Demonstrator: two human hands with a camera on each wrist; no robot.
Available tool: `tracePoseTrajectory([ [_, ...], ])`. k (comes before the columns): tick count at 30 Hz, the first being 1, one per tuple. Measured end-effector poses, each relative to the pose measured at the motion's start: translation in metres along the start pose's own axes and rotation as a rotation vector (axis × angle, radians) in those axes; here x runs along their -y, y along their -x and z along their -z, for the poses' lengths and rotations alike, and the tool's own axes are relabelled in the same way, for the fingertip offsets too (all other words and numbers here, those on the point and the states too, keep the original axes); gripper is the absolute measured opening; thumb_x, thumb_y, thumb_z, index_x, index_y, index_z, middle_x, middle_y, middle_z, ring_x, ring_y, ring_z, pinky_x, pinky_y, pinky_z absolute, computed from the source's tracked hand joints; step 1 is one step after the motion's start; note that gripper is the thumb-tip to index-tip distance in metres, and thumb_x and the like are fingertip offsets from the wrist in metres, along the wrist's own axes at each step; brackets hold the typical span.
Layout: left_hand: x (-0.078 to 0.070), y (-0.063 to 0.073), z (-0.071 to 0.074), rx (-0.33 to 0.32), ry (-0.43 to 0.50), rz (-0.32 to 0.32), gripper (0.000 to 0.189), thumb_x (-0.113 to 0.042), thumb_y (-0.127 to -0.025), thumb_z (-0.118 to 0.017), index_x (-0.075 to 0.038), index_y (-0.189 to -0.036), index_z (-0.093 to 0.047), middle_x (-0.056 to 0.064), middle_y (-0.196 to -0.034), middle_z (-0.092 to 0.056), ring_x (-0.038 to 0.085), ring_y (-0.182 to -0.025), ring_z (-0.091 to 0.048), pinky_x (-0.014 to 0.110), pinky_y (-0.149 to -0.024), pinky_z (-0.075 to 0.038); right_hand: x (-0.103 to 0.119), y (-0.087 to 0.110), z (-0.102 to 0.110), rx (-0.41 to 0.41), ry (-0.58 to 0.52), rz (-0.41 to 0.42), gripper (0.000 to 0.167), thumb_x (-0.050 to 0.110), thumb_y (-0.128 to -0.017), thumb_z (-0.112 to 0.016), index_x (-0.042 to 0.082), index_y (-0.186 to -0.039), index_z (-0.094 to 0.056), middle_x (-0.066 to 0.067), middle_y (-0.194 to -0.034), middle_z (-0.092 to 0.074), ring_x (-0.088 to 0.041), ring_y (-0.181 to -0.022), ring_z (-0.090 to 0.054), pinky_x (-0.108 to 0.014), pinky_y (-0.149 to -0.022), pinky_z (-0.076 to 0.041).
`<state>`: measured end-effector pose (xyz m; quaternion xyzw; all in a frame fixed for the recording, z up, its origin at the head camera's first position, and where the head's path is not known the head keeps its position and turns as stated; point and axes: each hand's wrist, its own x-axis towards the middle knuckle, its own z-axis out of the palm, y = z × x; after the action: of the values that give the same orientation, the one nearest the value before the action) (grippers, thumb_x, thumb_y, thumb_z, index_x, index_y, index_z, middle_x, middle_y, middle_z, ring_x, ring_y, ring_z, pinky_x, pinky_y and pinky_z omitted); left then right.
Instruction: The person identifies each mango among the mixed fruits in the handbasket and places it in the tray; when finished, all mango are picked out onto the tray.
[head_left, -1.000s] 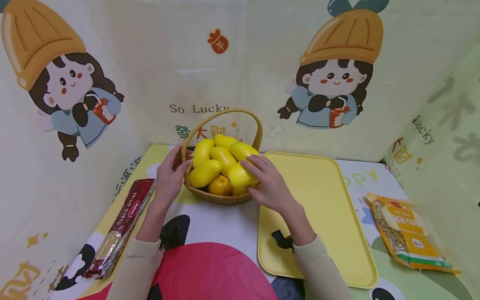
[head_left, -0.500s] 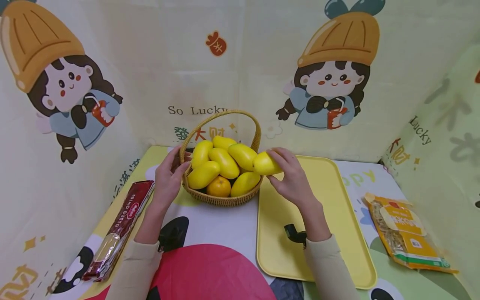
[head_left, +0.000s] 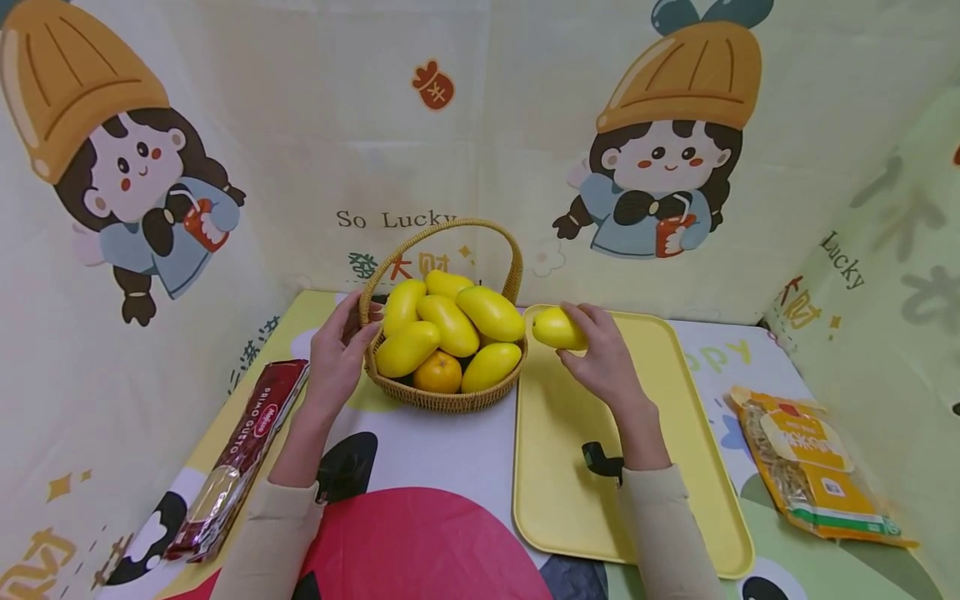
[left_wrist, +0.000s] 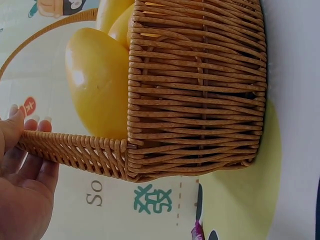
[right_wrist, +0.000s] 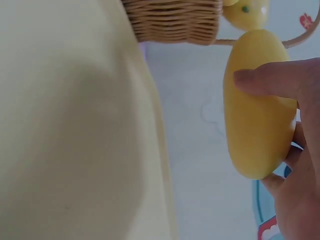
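In the head view a wicker basket (head_left: 450, 403) with a tall arched handle (head_left: 513, 258) holds several yellow mangoes (head_left: 447, 327) and one orange (head_left: 438, 373). My left hand (head_left: 335, 352) grips the left side of that handle, low down near the rim; the left wrist view shows the fingers (left_wrist: 35, 165) wrapped behind the wicker. A single mango (right_wrist: 257, 107) is held by my right hand (head_left: 606, 357), thumb on one side and fingers on the other. It hangs above the back of the yellow tray (head_left: 645, 450), to the right of the basket and apart from it.
On the left lies a long dark red packet (head_left: 243, 458). An orange bag of dry food (head_left: 821, 467) lies right of the tray. Patterned cloth walls (head_left: 480, 125) stand behind and at both sides of the table.
My right hand has lifted a mango from the basket's right side and carried it rightward over the tray. The left hand stays on the handle.
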<state>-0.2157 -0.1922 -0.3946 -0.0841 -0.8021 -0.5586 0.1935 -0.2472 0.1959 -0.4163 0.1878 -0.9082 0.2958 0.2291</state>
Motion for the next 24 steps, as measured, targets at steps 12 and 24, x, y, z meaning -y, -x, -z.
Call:
tracePoseTrajectory([
  [12,-0.003,0.001,-0.001,0.012,0.004,0.007,0.05,-0.02,-0.101,-0.057,-0.032,-0.148,-0.043,0.003,-0.13,-0.062,0.018,-0.124,-0.06,0.015,-0.101,-0.049,-0.038,0.011,-0.033,0.209,-0.012,-0.057,0.061,-0.015,-0.074,-0.06,0.008,-0.131,-0.061,-0.02,-0.145,-0.051,-0.043,-0.146,-0.031,-0.063,-0.119,-0.026],
  [24,-0.003,0.001,0.001,0.009,0.016,0.03,0.051,-0.019,-0.101,-0.056,-0.034,-0.148,-0.043,0.001,-0.13,-0.061,0.016,-0.123,-0.06,0.011,-0.099,-0.049,-0.043,0.008,-0.044,0.181,-0.354,-0.292,0.039,0.022,-0.096,-0.064,0.01,-0.133,-0.061,-0.013,-0.155,-0.041,-0.035,-0.147,-0.034,-0.056,-0.118,-0.035],
])
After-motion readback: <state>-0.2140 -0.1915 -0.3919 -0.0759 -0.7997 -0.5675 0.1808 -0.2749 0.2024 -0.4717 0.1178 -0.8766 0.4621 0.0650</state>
